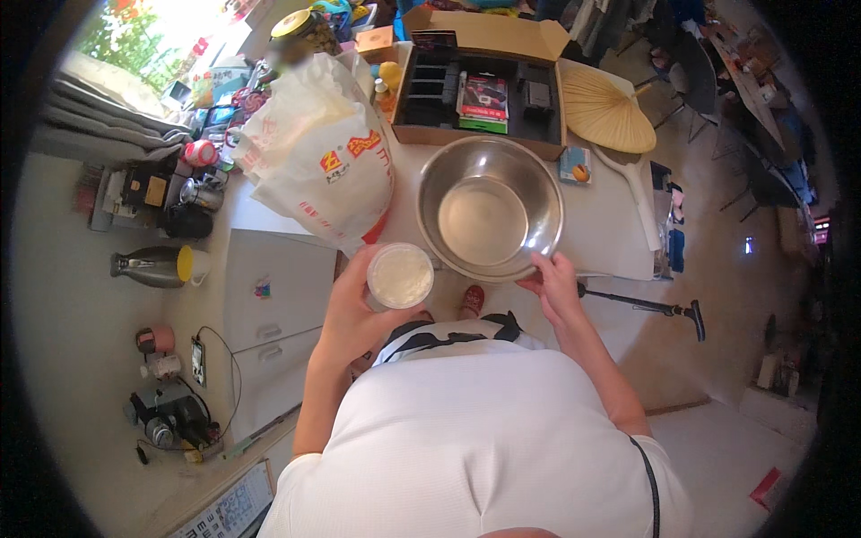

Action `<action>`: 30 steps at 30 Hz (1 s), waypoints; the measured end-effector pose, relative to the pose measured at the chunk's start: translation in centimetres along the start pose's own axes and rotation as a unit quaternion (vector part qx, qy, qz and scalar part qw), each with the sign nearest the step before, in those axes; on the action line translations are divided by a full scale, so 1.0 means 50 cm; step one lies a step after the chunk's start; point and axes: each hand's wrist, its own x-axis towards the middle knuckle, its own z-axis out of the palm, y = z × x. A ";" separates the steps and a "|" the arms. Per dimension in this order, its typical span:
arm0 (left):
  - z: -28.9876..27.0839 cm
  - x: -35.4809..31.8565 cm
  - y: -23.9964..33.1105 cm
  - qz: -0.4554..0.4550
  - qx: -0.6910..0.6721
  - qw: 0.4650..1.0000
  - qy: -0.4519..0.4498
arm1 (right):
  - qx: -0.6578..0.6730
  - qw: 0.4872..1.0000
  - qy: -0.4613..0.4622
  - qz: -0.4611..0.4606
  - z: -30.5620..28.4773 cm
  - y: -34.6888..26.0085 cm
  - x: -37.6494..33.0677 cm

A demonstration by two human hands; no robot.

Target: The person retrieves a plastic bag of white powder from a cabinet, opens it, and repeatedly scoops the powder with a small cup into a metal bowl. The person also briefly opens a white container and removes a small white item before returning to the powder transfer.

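My left hand (348,309) is wrapped round a clear cup of white powder (401,276), held upright in front of the table's near edge. The powder comes up close to the rim. To its right is a wide stainless steel bowl (489,215) with a bare, shiny inside. My right hand (553,289) grips the bowl's near right rim, thumb on top and fingers underneath. Whether the bowl rests on the table or is lifted a little, I cannot tell. Just beyond the cup stands a bulky white plastic bag (323,170) with red and yellow print.
Behind the bowl lies an open cardboard box (413,108) with black inserts and small packages. A woven fan (610,112) lies to its right. A lidded jar (305,34) stands at the back left. A steel jug (148,266) and a white cabinet (269,305) are at left.
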 end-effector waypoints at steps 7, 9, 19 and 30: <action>0.001 0.027 0.003 -0.016 -0.008 1.000 -0.007 | -0.038 0.999 -0.027 -0.008 0.070 0.039 0.079; 0.002 0.043 0.005 -0.022 -0.016 0.999 -0.020 | -0.023 0.999 -0.013 -0.025 0.072 0.050 0.087; -0.015 0.140 -0.037 0.051 -0.019 0.992 -0.111 | -0.286 0.921 -0.017 -0.263 0.146 -0.113 -0.085; -0.050 0.167 0.000 0.316 0.161 0.933 -0.058 | -0.242 0.924 -0.089 -0.283 0.308 -0.154 -0.121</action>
